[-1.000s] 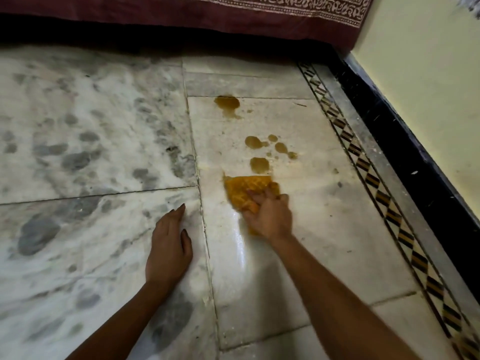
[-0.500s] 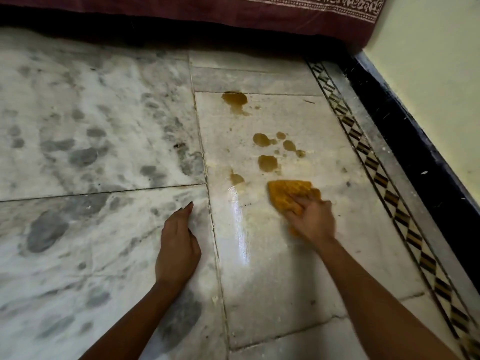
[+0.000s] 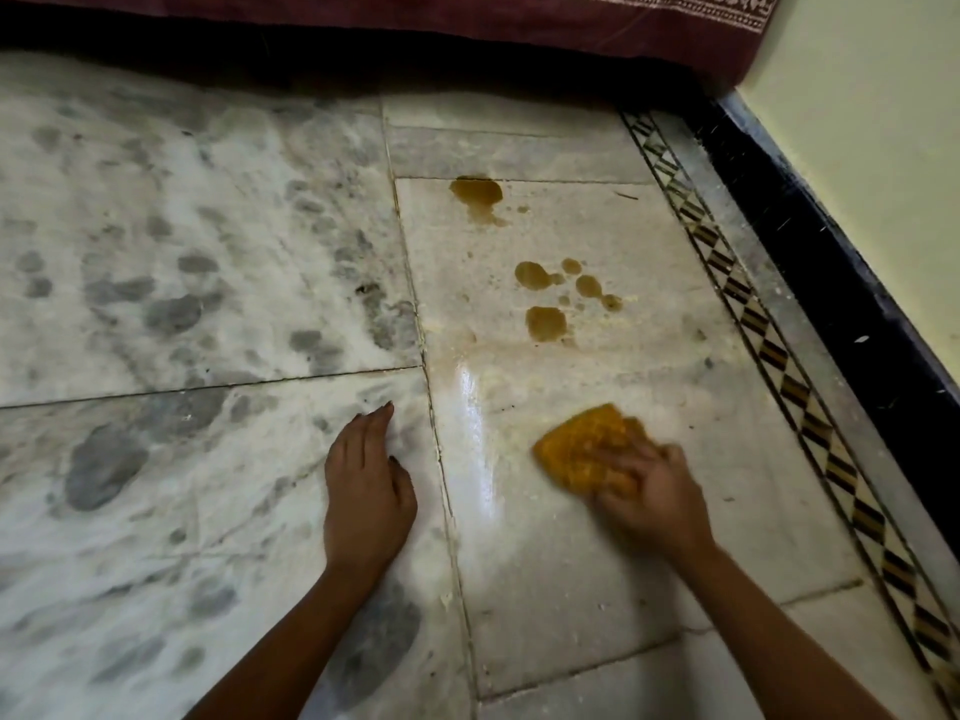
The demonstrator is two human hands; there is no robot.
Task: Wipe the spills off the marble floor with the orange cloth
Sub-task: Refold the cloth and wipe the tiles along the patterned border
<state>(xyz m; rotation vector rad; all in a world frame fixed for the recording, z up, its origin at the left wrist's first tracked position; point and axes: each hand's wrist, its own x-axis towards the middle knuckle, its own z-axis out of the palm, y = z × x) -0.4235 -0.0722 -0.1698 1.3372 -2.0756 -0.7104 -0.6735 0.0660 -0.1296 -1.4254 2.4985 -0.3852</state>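
my right hand (image 3: 655, 497) grips the cloth (image 3: 586, 449), pressed to the floor (image 3: 545, 589); it has moved back toward me since half a second ago. the small spot by the tile seam is gone, leaving a wet sheen. my left hand (image 3: 368, 491) stays flat, fingers open. brown spills (image 3: 545, 323) remain beyond the cloth.

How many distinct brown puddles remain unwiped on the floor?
6: one far puddle by the tile joint; five clustered nearer. Tiny droplets excluded.
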